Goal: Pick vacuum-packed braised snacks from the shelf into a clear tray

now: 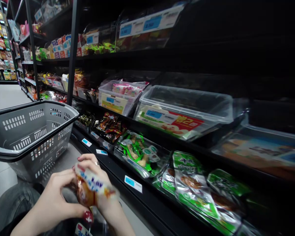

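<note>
Low in the view, my left hand (54, 197) curls its fingers and thumb around a small snack packet (84, 192). The packet has clear wrapping, brown round food inside and a white strip with blue print, blurred by motion. Closed against the packet's far side is my right hand (99, 168), its fingertips partly hidden. Below them, a second packet with a white and blue label (81, 230) shows at the bottom edge; what supports it is hidden. The grey shopping basket (49, 155) stands just beyond my left hand.
Black shelving runs along the right. Its bottom tier holds green and silver snack packs (195, 186), a tray of green-wrapped snacks (137, 150) and dark wrapped snacks (110, 126). Clear plastic bins (186, 111) sit above. A price tag (133, 184) marks the shelf edge.
</note>
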{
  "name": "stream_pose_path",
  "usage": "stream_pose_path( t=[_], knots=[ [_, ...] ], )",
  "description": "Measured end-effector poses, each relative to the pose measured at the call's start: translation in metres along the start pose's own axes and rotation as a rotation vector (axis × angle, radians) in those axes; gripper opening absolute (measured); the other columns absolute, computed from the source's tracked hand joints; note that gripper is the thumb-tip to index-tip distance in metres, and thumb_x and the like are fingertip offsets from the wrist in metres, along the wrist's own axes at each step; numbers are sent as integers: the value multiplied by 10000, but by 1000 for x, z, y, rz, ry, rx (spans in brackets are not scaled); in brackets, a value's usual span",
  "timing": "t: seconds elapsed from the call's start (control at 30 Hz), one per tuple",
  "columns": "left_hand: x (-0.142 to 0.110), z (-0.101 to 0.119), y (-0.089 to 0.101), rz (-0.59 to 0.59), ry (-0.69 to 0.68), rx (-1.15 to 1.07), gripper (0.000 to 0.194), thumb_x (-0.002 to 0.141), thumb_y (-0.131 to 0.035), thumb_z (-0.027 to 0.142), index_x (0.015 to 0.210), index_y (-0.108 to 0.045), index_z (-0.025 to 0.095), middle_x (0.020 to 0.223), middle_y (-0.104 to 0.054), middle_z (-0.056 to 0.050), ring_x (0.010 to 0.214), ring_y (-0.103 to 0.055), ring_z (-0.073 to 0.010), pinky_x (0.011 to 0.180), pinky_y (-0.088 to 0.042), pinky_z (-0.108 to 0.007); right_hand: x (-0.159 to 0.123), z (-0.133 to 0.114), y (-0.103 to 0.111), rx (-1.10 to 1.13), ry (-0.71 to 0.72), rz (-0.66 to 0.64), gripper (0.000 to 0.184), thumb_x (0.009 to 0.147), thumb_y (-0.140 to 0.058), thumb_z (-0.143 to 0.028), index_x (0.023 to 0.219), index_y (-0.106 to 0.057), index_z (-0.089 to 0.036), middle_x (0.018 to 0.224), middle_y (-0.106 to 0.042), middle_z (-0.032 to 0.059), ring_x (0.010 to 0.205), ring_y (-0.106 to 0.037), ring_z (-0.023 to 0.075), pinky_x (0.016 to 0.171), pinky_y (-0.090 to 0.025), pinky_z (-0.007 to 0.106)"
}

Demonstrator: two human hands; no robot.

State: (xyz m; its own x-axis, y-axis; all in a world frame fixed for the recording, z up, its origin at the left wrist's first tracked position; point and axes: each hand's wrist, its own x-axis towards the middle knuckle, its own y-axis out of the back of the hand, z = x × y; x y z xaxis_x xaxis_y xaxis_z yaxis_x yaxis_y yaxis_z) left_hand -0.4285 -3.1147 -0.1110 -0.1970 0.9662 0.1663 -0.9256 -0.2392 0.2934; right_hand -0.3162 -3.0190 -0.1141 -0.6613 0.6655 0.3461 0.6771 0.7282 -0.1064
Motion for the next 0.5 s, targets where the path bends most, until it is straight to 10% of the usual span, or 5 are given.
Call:
stream_pose_path(
  t=[0.2,0.5],
  knots=[
    [-9,12,-3,106,206,102,190,617,-752,297,622,-622,159,604,-580,21,628,-485,-154,598,-340,-253,-5,-13,11,345,-123,79,620,695,-515,-759,888,-677,-193,798,-621,55,695,-532,188,616,-410,275],
    [-6,-8,2,-3,165,-209,396,692,-690,510,647,-580,132,589,-502,20,583,-424,-113,558,-338,-230,-1,-14,17,81,-133,94,344,708,-713,-489,735,-605,-163,618,-515,-29,552,-405,100,522,-324,218]
  ],
)
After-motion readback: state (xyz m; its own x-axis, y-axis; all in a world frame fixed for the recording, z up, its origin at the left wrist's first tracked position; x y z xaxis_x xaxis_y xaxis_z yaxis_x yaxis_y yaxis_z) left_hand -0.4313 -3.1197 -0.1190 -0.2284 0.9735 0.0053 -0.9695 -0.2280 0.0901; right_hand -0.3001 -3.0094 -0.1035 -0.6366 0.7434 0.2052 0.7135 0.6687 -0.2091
